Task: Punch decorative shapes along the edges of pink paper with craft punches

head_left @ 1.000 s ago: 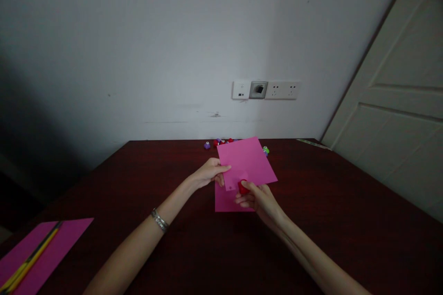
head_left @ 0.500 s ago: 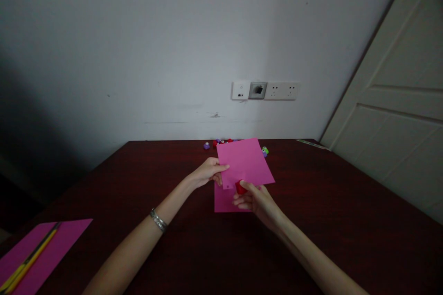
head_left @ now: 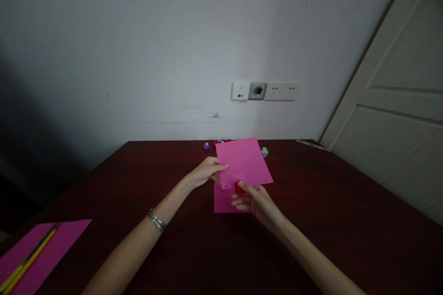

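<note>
My left hand [head_left: 209,171] pinches the left edge of a square pink sheet of paper [head_left: 244,159], thumb on top, and holds it raised and tilted above the table. My right hand [head_left: 254,200] grips a small red craft punch [head_left: 238,187] at the sheet's bottom edge, with the thumb on its top. To the left of the punch, a small dark mark [head_left: 226,186] shows near the sheet's lower left corner. Below lies a second pink sheet [head_left: 224,203] on the table, partly hidden by the raised sheet and my right hand.
Small coloured punches, among them a purple one [head_left: 206,146] and a green one [head_left: 265,150], stand at the back of the dark red table [head_left: 166,249]. Yellow and black pencil-like sticks [head_left: 29,258] lie on another pink sheet [head_left: 65,244] at the left. Wall sockets [head_left: 281,91] are behind.
The raised sheet and the red punch have shifted very slightly left in view. Both hands keep their holds.
</note>
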Demonstrator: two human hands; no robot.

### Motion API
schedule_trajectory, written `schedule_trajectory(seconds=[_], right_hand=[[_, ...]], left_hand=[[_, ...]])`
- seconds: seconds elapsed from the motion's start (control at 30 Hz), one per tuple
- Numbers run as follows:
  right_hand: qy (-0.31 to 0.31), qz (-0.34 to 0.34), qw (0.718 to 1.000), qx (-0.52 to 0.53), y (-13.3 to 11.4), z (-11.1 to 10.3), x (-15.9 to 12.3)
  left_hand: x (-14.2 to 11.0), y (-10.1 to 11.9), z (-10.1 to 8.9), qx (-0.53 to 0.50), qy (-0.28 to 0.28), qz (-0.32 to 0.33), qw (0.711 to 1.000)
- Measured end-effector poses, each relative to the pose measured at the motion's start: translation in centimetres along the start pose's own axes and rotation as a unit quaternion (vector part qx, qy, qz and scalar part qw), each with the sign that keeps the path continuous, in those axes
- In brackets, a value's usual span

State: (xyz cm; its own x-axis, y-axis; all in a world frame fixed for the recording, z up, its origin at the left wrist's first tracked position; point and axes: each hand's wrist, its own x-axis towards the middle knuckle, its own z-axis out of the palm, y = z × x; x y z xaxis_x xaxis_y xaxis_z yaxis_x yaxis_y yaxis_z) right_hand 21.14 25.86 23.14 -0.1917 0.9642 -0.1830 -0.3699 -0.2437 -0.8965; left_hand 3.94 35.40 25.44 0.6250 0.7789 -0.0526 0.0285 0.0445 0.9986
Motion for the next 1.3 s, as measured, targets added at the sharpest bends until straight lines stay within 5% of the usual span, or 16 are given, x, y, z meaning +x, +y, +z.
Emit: schedule_trajectory(seconds=[1.3], right_hand=[[-0.003, 0.002, 1.000, 0.014, 0.03, -0.06, 0.29]], left_hand=[[0.06, 0.20, -0.14, 0.022, 0.044, 0.041, 0.998]])
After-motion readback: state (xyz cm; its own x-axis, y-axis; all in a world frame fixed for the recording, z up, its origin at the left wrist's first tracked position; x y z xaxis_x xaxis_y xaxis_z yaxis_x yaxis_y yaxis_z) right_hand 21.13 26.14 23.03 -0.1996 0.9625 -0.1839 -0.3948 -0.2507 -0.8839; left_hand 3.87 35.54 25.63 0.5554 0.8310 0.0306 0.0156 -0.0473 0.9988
